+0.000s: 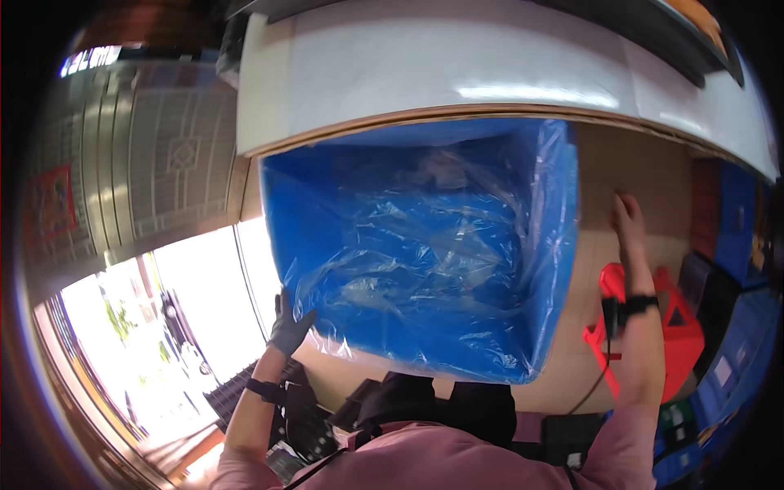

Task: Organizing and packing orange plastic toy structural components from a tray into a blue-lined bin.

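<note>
A large blue box (322, 237) stands in front of me, its opening facing up. A clear plastic liner (425, 253) lies crumpled over its bottom and drapes over the walls. At the box's near left corner rests my left hand (291, 328), in a grey glove, with thumb and fingers spread against the rim. My right hand (629, 220) is out to the right of the box, over the floor and apart from the box. Its fingers look loosely bent, slightly apart, and I see nothing in them.
A red plastic stool (674, 343) stands below my right forearm. Behind the box is a white-topped counter (441, 61). Blue bins (739, 351) line the far right. A bright glass door (155, 327) is on the left, near a patterned metal panel (163, 155).
</note>
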`<action>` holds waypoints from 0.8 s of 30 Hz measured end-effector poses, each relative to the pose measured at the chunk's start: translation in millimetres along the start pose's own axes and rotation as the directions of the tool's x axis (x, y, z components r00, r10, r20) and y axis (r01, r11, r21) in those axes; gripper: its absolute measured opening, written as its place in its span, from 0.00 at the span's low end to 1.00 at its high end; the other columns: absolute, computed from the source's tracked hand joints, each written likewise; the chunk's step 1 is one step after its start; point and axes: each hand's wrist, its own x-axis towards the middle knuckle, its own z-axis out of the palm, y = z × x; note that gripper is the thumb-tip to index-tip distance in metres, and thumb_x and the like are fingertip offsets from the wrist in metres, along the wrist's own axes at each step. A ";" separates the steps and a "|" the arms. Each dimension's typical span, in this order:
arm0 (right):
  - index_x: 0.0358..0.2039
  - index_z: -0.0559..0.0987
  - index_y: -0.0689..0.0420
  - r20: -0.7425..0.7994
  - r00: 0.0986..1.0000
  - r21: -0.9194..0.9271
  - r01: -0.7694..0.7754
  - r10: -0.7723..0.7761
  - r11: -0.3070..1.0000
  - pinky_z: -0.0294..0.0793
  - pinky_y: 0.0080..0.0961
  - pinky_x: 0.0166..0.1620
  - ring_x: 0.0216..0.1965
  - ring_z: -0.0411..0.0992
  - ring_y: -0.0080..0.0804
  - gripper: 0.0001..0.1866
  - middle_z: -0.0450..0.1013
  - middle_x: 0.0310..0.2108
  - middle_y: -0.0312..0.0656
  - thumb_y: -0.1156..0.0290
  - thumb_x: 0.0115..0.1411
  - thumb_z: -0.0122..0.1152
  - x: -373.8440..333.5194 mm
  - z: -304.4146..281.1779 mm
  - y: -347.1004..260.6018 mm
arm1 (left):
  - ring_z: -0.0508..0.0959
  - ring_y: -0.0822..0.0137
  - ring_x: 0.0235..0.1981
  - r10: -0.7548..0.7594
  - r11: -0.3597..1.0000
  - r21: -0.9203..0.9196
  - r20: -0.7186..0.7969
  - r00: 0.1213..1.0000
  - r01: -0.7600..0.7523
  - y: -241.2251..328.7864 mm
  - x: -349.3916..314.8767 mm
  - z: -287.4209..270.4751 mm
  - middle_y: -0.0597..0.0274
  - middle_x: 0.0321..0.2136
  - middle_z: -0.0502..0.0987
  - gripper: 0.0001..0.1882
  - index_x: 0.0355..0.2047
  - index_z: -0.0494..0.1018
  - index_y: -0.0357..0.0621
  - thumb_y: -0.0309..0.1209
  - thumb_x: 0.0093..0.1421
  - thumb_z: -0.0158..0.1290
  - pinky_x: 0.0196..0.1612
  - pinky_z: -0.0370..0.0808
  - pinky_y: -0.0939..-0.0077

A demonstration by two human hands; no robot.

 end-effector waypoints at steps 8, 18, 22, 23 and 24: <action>0.45 0.74 0.56 0.294 0.944 -0.049 0.169 -0.148 0.984 0.69 0.15 0.38 0.35 0.68 0.16 0.11 0.71 0.35 0.32 0.68 0.64 0.54 -188.4 29.3 -168.6 | 0.65 0.50 0.58 0.579 0.801 0.199 -0.020 0.815 -0.564 138.6 49.7 -19.7 0.50 0.57 0.64 0.29 0.58 0.63 0.47 0.39 0.57 0.53 0.58 0.65 0.60; 0.48 0.75 0.45 0.940 0.330 -0.335 0.940 0.082 0.065 0.64 0.50 0.53 0.51 0.69 0.40 0.15 0.72 0.46 0.42 0.67 0.60 0.53 -214.6 328.8 -90.7 | 0.56 0.53 0.64 0.729 0.524 0.600 0.051 0.682 -0.605 152.0 166.1 6.6 0.56 0.62 0.59 0.33 0.60 0.62 0.57 0.41 0.52 0.55 0.63 0.55 0.54; 0.53 0.71 0.40 0.866 0.417 -0.395 0.909 0.276 -0.132 0.63 0.47 0.54 0.54 0.66 0.40 0.18 0.66 0.51 0.41 0.66 0.62 0.51 -204.6 405.9 -39.6 | 0.52 0.53 0.66 0.556 0.597 0.604 0.162 0.815 -0.528 164.9 194.1 2.7 0.57 0.63 0.57 0.34 0.61 0.62 0.60 0.41 0.52 0.55 0.64 0.47 0.44; 0.56 0.69 0.39 0.833 0.452 -0.428 0.892 0.318 -0.145 0.63 0.47 0.54 0.56 0.64 0.40 0.20 0.63 0.54 0.41 0.66 0.62 0.51 -206.8 417.7 -31.4 | 0.52 0.53 0.66 0.503 0.623 0.601 0.182 0.845 -0.500 164.0 200.4 4.7 0.58 0.63 0.57 0.33 0.61 0.62 0.60 0.40 0.53 0.54 0.64 0.46 0.42; 0.56 0.69 0.39 0.831 0.447 -0.424 0.894 0.331 -0.143 0.63 0.47 0.54 0.56 0.64 0.40 0.20 0.63 0.54 0.41 0.66 0.62 0.51 -207.2 426.1 -24.3 | 0.52 0.53 0.66 0.498 0.627 0.594 0.191 0.846 -0.504 164.9 207.0 5.5 0.58 0.63 0.57 0.33 0.61 0.62 0.60 0.40 0.53 0.54 0.64 0.46 0.42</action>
